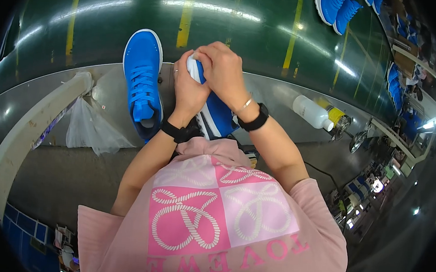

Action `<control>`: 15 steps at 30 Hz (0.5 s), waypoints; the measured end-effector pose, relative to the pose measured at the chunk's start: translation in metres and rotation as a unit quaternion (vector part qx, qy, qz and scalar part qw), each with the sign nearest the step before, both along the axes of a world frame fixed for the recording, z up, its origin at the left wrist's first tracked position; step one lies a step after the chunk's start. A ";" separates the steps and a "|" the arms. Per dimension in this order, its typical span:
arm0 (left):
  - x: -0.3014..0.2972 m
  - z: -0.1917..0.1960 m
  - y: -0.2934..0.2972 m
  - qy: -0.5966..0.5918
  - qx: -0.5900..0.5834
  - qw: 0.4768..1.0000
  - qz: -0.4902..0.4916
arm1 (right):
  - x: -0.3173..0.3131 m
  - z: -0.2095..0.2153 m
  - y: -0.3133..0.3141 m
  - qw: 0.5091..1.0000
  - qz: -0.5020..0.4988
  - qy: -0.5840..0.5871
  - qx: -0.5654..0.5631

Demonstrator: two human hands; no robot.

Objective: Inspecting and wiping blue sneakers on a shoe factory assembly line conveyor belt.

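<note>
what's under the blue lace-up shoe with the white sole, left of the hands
The blue lace-up shoe has yellow-striped green belt showing around its toe and grey metal ledge beside its laces. Anything directly beneath it is covered.

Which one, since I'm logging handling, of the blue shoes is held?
The blue, white-soled shoe nearest the pink shirt, gripped by left hand and right hand; the others, including the blue laced shoe at left, are untouched.
</note>
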State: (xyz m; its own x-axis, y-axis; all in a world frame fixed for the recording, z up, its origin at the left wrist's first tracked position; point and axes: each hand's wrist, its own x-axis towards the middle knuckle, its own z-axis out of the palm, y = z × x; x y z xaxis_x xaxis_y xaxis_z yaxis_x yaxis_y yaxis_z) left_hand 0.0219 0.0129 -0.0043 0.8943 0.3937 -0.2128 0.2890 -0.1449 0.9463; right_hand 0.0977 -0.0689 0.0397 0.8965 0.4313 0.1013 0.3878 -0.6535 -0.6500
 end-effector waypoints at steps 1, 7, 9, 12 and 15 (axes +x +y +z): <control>0.000 -0.001 0.000 -0.006 0.019 1.000 0.005 | 0.004 -0.003 0.001 1.000 0.002 0.003 0.001; -0.003 0.000 0.000 0.013 -0.028 1.000 -0.001 | -0.017 0.013 -0.007 1.000 -0.003 0.007 -0.001; -0.002 -0.001 -0.002 0.006 -0.020 1.000 0.000 | -0.011 0.009 -0.006 1.000 -0.010 0.001 0.003; -0.002 0.003 -0.001 0.018 -0.007 1.000 0.000 | -0.004 0.002 -0.006 1.000 -0.003 -0.002 0.009; -0.003 0.009 0.001 0.039 -0.015 0.999 -0.004 | -0.014 0.006 -0.016 0.999 -0.006 0.016 0.032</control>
State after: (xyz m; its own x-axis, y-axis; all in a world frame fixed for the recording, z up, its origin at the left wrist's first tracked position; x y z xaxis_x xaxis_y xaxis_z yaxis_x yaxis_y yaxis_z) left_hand 0.0187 0.0139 0.0049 0.8776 0.3783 -0.2945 0.3616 -0.1188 0.9247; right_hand 0.0840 -0.0844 0.0454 0.9051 0.4132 0.0997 0.3581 -0.6148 -0.7027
